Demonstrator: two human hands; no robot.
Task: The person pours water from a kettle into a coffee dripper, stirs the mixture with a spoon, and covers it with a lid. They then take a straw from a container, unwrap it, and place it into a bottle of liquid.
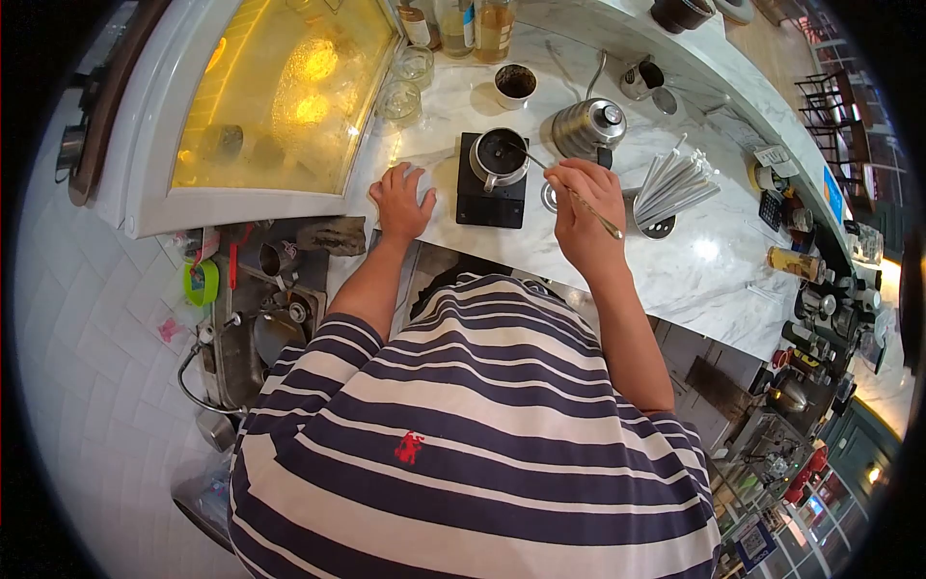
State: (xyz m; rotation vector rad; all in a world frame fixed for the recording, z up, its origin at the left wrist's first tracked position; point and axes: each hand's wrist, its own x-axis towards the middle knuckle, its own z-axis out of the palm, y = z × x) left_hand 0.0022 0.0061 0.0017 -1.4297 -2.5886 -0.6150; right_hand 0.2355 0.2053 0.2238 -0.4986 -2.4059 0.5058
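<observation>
My right hand (588,212) grips a long thin metal spoon (606,224), whose far end reaches into a metal cup (501,154) with dark contents. The cup stands on a black scale (489,207). To the left of the scale, my left hand (402,202) rests on the marble counter (451,96) with its fingers spread, holding nothing. Just beyond my right hand is a steel kettle (588,126) with a long spout. A holder of wrapped straws (670,188) stands right of that hand.
A small bowl of dark grounds (515,85) sits behind the scale. Glasses (398,100) and bottles (494,29) stand at the back left, beside a yellow-lit glass case (275,101). A metal pitcher (640,79) is at the back right, and a sink (241,352) lies at the left.
</observation>
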